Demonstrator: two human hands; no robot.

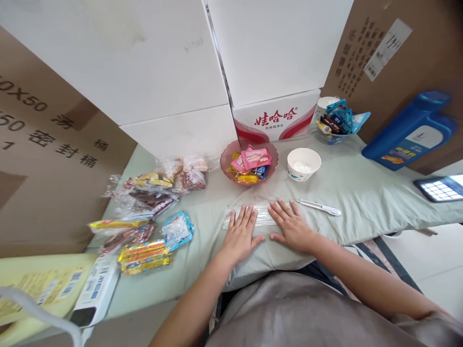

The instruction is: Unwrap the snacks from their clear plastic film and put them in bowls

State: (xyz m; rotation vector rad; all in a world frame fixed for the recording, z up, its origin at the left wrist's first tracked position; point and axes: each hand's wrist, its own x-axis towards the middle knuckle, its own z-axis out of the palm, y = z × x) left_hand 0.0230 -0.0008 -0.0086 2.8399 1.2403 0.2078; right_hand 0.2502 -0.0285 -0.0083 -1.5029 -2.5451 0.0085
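Observation:
Both palms are pressed down on a flat strip of clear plastic wrap (265,215) that lies along the front of the table. My left hand (241,233) covers its left part, fingers stretched out. On its right end rests my right hand (292,226), fingers also spread and holding nothing. Just beyond the right fingertips lies a white utility knife (319,207). Farther back, a pink bowl (224,166) holds several wrapped snacks, a pink packet (256,157) on top. Beside it stands a white paper cup (304,165) with something white inside.
Bagged snacks (146,200) are heaped at the left, near a yellow packet (144,257) and a blue packet (178,230). A blue bottle (408,132), a phone (439,188) and a bowl of snacks (336,137) stand or lie right. Cardboard boxes (43,159) flank the cloth-covered table (206,241).

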